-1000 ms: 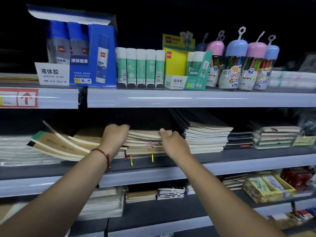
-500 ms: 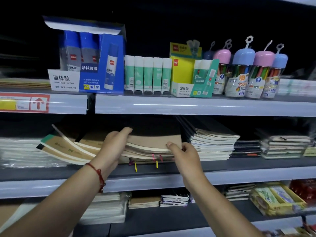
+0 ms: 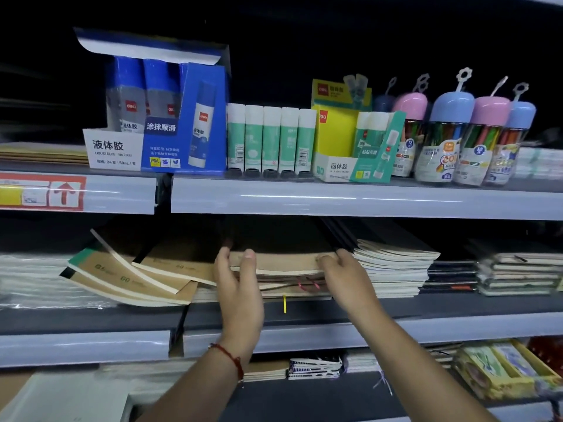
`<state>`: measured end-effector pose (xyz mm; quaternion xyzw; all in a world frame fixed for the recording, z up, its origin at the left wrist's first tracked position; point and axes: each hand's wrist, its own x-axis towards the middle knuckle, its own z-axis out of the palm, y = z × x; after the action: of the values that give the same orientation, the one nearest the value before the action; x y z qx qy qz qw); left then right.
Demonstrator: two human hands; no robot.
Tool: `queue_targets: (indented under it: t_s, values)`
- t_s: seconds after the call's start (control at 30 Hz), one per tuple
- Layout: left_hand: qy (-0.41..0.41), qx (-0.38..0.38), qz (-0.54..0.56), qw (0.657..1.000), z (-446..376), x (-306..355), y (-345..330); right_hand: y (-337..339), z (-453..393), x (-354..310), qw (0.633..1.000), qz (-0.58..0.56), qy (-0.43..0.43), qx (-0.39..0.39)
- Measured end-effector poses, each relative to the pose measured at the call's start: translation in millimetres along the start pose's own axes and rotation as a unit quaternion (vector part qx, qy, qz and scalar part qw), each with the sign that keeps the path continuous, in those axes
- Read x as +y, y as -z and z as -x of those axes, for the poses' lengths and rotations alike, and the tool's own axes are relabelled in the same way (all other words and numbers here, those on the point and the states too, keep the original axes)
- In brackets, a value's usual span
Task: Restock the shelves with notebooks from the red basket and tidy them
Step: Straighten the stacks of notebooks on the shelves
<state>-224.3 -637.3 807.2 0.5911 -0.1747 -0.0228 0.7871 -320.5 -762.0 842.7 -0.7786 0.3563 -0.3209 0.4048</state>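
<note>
Head view, centre frame: left hand and right hand pinch the ends of a brown notebook, thumbs on top, fingers curled underneath, atop a stack on the middle shelf; slumped brown notebooks lean at left; white-edged stack touches at right; blue glue box at upper left holds bottles; lower-shelf goods blurred, cut off.

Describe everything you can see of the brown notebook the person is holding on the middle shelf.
The brown notebook looks like plain kraft card with a pale page edge facing out. It lies roughly flat on top of a stack of similar notebooks, sagging slightly. The left hand grips its left end and the right hand its right end.
</note>
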Motion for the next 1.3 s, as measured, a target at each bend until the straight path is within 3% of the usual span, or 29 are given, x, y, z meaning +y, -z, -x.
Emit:
queue_targets:
  t_s: [0.13,0.27,0.4,0.57,0.7,0.8,0.9,1.0,1.1,1.13,1.2,1.3]
  values:
    - [-0.034,0.035,0.011,0.999,-7,-9,-2,2,12,6,0.998,-0.024,0.024,0.053]
    - [-0.026,0.008,-0.017,0.999,-14,-6,-1,4,15,11,0.999,-0.021,0.023,0.039]
    - [0.061,-0.055,-0.044,0.996,-43,2,8,0,-1,15,1.0,-0.01,-0.006,0.013]
    - [0.107,-0.035,-0.117,0.987,-90,30,11,5,-17,13,0.999,-0.033,-0.022,0.007]
    - [0.179,-0.097,-0.081,0.976,-99,13,-4,4,-20,9,0.997,-0.065,-0.035,-0.008]
    - [0.153,-0.025,-0.069,0.986,-90,1,-18,1,-20,2,0.994,-0.099,-0.053,0.014]
    - [0.18,0.048,0.093,0.978,-79,11,-15,-9,-16,0,0.993,-0.106,-0.052,0.031]
    - [0.184,0.025,0.118,0.975,-76,10,-6,-9,-5,-5,0.994,-0.106,-0.04,0.003]
    - [0.062,-0.069,-0.055,0.994,-57,18,8,0,2,-3,0.996,-0.076,-0.015,-0.047]
    - [-0.019,-0.112,-0.149,0.982,-55,14,16,3,4,1,0.998,-0.029,0.009,-0.056]
    - [-0.159,-0.196,-0.32,0.913,-47,17,35,9,10,13,0.988,0.108,0.086,-0.069]
    - [-0.27,-0.251,-0.57,0.735,-50,19,48,20,15,32,0.919,0.327,0.212,-0.064]
